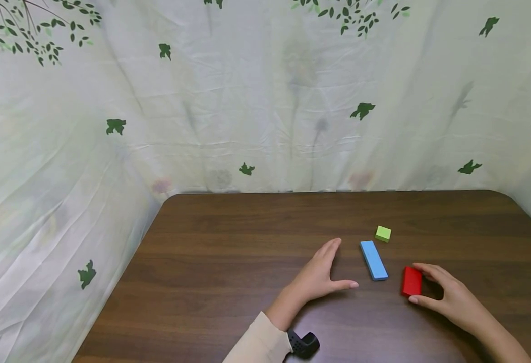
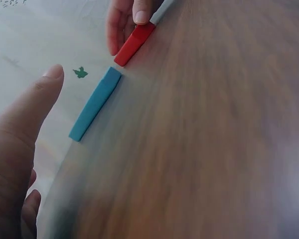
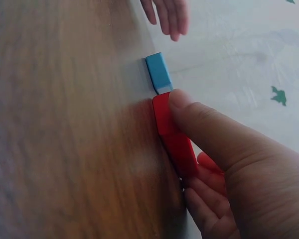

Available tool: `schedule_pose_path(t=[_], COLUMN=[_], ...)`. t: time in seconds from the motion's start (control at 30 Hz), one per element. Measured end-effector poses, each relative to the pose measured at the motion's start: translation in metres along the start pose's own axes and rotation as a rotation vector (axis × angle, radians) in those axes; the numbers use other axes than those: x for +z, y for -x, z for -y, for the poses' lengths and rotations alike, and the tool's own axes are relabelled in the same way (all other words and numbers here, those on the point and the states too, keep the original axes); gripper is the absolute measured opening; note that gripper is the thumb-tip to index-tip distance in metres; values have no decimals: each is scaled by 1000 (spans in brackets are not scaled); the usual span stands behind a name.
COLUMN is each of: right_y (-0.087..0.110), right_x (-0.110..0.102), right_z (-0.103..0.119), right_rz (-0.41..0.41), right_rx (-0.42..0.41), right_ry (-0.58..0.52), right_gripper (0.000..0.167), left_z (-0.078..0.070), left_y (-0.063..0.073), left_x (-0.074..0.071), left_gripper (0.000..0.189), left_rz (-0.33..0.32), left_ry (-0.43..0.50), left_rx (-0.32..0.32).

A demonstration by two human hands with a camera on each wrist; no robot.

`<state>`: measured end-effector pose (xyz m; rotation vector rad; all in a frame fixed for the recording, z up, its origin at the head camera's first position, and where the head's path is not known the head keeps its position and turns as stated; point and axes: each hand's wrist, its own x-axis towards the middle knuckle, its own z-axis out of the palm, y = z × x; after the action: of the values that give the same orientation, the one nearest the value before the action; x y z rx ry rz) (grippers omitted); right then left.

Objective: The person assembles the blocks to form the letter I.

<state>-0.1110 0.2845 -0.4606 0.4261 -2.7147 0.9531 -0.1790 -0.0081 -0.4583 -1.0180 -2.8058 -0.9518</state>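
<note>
On the brown table a red block (image 1: 412, 281) lies at the right, and my right hand (image 1: 454, 297) pinches it, thumb on its near end and fingers at its far end. In the right wrist view the thumb presses the red block (image 3: 175, 134). My left hand (image 1: 316, 276) hovers at the left with thumb and fingers spread apart, holding nothing. Between the two hands lies a long blue block (image 1: 374, 260), touched by neither. Beyond it is a small light green block (image 1: 383, 233).
The wooden table (image 1: 229, 237) ends at a white curtain (image 1: 256, 101) printed with green leaves and birds, which also hangs along the left side. A black device (image 1: 305, 345) is strapped at my left wrist below a cream sleeve (image 1: 260, 343).
</note>
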Motion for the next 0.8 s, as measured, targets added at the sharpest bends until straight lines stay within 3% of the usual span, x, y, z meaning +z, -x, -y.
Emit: schedule_pose_path(t=[0.8], right_y=[0], right_x=[2], right_z=[0], right_rz=[26], right_rx=[25], right_ry=[15], right_gripper=[63], left_z=[-16], left_y=[-28], left_x=[24], left_gripper=[94], left_rz=[16], left_ry=[-66], left_rx=[-5])
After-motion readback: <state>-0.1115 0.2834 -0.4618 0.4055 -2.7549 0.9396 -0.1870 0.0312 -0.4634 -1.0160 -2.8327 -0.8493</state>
